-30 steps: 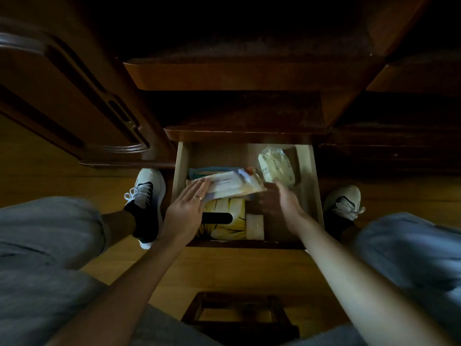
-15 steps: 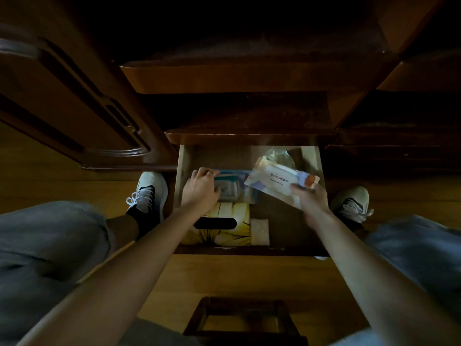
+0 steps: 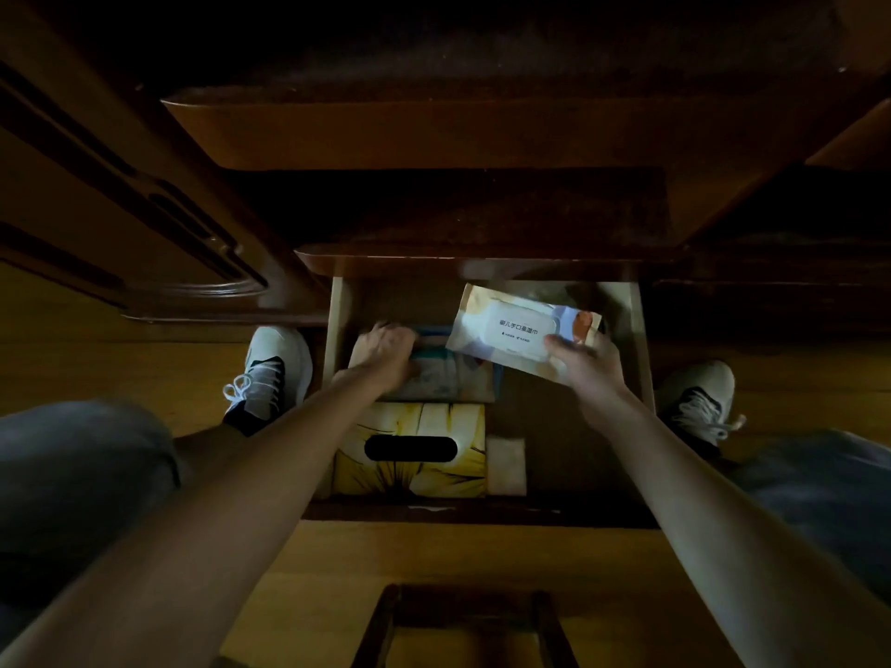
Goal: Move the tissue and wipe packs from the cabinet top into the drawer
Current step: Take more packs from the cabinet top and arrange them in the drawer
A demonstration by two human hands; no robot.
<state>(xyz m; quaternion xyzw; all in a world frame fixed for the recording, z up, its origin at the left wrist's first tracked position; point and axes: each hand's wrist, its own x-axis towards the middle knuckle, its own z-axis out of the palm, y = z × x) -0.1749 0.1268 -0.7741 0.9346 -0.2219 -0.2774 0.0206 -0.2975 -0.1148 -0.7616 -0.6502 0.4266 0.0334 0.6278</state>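
The wooden drawer [image 3: 643,339] stands pulled open below me. My right hand [image 3: 588,368] grips a white and orange wipe pack [image 3: 520,330] by its near right end and holds it tilted above the drawer's back right. My left hand [image 3: 383,351] reaches into the back left, fingers curled over a teal-edged pack [image 3: 448,378] lying there. A yellow tissue box [image 3: 419,450] with a dark oval slot fills the front left. A small pale pack [image 3: 505,462] lies right beside it.
The cabinet top edge [image 3: 434,137] juts out above the drawer. A carved door panel [image 3: 120,209] is at the left. My shoes [image 3: 270,368] stand either side of the drawer on the wooden floor. A dark stool frame [image 3: 463,629] is below, near me.
My right hand took the wipe pack from the drawer's left and lifted it up to the right. My left hand moved back onto the teal-edged pack that lay under it.
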